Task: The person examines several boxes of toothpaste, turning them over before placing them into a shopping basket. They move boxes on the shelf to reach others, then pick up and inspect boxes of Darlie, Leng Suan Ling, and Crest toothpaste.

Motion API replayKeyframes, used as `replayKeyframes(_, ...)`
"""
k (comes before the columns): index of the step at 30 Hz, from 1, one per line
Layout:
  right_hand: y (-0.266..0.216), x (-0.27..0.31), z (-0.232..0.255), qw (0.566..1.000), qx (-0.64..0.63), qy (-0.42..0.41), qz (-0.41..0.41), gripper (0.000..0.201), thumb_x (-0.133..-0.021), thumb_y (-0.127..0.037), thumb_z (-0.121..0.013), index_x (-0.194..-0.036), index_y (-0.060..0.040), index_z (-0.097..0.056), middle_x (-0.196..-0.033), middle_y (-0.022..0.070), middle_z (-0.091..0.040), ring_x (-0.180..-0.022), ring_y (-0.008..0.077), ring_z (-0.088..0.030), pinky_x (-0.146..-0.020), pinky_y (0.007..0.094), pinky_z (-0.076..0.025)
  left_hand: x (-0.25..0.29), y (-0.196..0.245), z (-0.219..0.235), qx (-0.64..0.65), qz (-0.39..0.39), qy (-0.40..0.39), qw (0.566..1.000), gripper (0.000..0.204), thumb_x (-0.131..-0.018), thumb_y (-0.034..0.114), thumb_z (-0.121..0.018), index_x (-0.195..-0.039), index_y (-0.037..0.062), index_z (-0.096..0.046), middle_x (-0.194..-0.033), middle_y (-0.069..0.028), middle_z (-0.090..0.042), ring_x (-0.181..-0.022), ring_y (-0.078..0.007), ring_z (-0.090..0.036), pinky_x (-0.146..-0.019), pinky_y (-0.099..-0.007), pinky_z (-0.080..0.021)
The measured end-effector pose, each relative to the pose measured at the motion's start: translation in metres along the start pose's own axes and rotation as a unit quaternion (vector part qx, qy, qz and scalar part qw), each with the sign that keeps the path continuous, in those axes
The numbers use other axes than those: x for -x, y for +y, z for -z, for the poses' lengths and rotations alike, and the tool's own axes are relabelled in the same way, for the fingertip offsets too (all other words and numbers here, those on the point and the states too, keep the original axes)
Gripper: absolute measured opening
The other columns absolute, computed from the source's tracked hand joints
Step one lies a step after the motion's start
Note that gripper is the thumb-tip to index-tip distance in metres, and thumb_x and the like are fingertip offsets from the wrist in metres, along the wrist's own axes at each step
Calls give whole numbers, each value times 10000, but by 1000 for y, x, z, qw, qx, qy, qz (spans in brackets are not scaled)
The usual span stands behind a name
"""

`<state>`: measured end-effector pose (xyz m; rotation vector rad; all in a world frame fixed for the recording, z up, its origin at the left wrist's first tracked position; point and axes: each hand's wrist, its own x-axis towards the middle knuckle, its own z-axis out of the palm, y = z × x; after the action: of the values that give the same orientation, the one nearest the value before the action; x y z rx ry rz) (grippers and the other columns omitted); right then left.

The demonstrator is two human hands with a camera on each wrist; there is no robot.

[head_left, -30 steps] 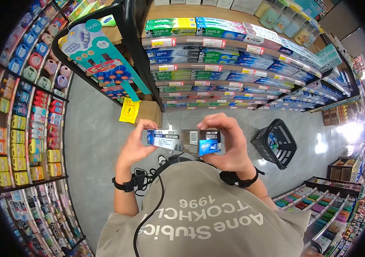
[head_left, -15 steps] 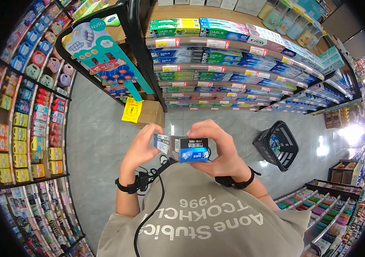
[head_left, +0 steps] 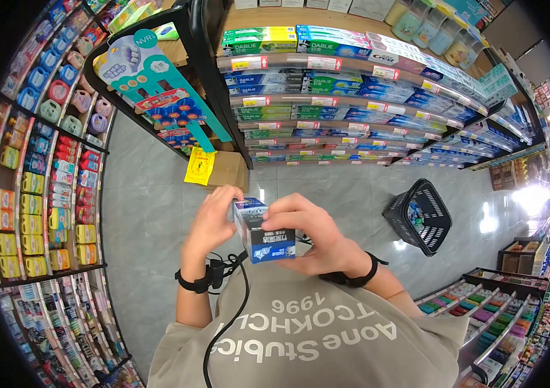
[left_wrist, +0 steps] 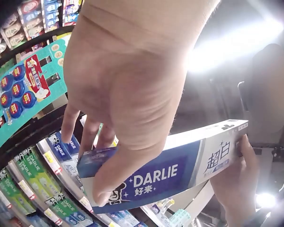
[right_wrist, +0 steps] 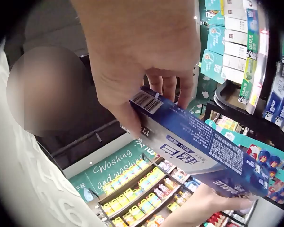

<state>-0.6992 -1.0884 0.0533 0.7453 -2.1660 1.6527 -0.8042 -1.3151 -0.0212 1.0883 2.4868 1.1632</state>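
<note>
Together, a person's left hand [head_left: 211,218] and right hand [head_left: 314,233] clamp a blue-and-white DARLIE box [head_left: 263,231], each gripping one end between thumb and fingers, before the chest. Beyond the hands stand shelves of boxed toothpaste [head_left: 352,84]; a black basket [head_left: 427,242] sits on the floor to the right hand's outer side.

In the left wrist view, the left hand [left_wrist: 128,85] has fingertips hidden behind the gripped box [left_wrist: 154,179]. Right of the grip, the basket's [head_left: 434,216] contents are too small to identify.
</note>
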Motion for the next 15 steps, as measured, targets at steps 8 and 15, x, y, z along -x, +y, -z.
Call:
replayKeyframes(8, -1, -3, -6, 1000, -2, 28, 6, 628, -696, -88, -909, -1247, -77, -607, -1164, 123, -631, -1047, 318, -638, -840, 391, -544, 3, 16, -3, -18, 1, -21, 1000, 424, -678, 53, -798, -1041, 69, -579, -1027, -115, -643, -1052, -353, -605, -884, -433, -458)
replayKeyframes(15, -4, -5, 1, 998, 16, 57, -8, 620, -714, -110, -914, -1255, -68, -615, -1130, 129, -643, -1018, 309, -640, -861, 366, -535, 10, 14, -14, -24, -12, -58, 998, 463, -695, 132, -842, -1088, 59, -607, -1100, -133, -668, -1082, -352, -609, -927, -441, -459)
